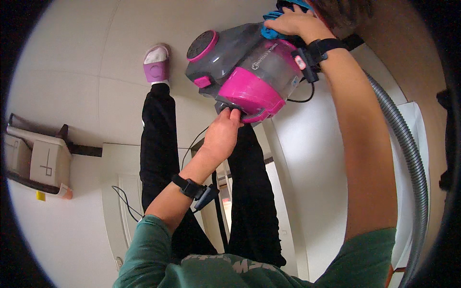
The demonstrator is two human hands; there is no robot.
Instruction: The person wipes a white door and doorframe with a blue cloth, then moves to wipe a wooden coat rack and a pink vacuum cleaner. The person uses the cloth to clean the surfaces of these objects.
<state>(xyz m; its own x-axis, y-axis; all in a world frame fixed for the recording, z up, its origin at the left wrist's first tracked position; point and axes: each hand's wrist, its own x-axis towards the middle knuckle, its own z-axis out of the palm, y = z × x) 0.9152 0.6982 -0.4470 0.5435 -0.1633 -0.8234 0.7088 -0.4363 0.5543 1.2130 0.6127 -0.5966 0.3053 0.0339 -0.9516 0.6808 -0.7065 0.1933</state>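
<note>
A canister vacuum cleaner [230, 50] with a grey body, a clear dust bin [272, 66] and a bright pink bin end [248, 88] is tilted in front of me, above the floor. My left hand [223, 133] grips its dark lower end beside the pink part, fingertips hidden in a recess there. At the other end, my right hand [297, 23] lies over a bunched blue cloth [272, 32] against the vacuum's top, fingers spread on the fabric. Part of the cloth is hidden under that hand.
A ribbed grey hose [399, 122] curves down the right side past my right arm. My foot in a purple slipper [156, 66] stands on the pale floor [72, 46]. A wall-side holder with boxes [47, 162] is at left, near a white door [122, 180]. Thin black cable [124, 198] hangs by my left arm.
</note>
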